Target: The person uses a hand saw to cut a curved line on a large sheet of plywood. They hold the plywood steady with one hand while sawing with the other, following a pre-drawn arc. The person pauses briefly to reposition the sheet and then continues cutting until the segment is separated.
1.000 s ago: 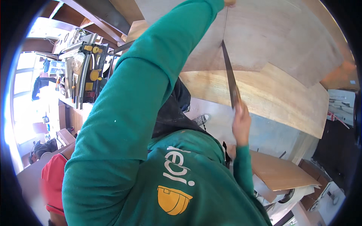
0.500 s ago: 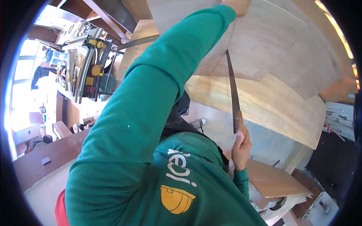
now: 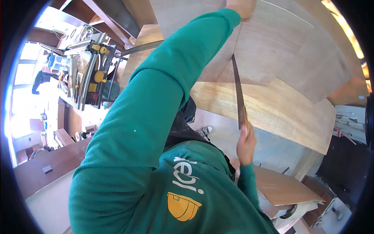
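Note:
My right hand [image 3: 246, 143] is wrapped round the wooden handle of a handsaw [image 3: 238, 89]. The dark, narrow blade points away from me, and its far end meets the cut line in a thin greyish plywood sheet [image 3: 292, 50]. That line runs on from the blade toward my left hand [image 3: 242, 8]. With the arm stretched across the view, the left hand rests at the sheet near the top edge of the picture, its fingers out of sight. Under the sheet lies a paler wooden board [image 3: 272, 105], its near edge showing below the blade.
At the left stands a rack [image 3: 95, 74] with yellow-and-black clamps and tools. A brown board [image 3: 50, 167] with a small grey block lies at the lower left. Cardboard [image 3: 286, 187] is at the lower right, near a black panel [image 3: 339, 163]. A shoe [image 3: 205, 130] shows below.
My right hand has pushed the saw slightly forward, away from me, along the cut line. The left hand stays at nearly the same place on the sheet.

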Tool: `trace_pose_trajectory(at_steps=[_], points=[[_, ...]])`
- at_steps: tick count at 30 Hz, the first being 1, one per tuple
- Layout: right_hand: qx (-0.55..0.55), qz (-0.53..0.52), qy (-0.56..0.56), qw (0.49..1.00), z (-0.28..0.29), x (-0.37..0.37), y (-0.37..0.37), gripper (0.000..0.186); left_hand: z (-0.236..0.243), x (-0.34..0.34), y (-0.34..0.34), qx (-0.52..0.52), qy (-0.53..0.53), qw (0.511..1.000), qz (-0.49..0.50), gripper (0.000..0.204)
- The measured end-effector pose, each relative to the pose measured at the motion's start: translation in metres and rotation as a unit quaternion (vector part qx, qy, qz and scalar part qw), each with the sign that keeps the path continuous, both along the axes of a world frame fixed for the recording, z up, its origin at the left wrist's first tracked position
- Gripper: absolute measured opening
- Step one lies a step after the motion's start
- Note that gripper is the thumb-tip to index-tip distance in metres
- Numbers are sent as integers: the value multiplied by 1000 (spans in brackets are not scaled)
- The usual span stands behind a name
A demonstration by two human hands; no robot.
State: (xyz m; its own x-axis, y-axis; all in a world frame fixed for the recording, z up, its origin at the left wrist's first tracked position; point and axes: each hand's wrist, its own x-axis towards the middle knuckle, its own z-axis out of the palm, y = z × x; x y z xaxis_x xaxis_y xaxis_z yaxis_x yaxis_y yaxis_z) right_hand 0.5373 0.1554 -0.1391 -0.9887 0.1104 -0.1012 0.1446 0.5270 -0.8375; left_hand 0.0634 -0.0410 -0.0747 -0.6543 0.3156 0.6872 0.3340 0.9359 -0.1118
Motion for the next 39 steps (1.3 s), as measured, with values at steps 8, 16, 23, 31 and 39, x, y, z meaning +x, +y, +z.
trace_pose_trajectory(at_steps=[8, 16, 23, 31, 39], points=[[15, -3, 41, 999, -66, -130, -42, 42, 7, 15, 11, -5, 30, 1000, -8, 57], [0, -26, 71, 997, -50, -157, -59, 43, 0, -6, 0, -3, 13, 1000, -25, 71], [-23, -10, -17, 1000, -19, 26, -16, 42, -26, -30, -21, -37, 18, 999, -2, 74], [-8, -36, 88, 995, -71, -152, -57, 43, 18, 5, 14, -28, -47, 998, -16, 78], [46, -26, 22, 998, -23, -4, -19, 43, 17, 5, -3, -12, -67, 997, -27, 63]])
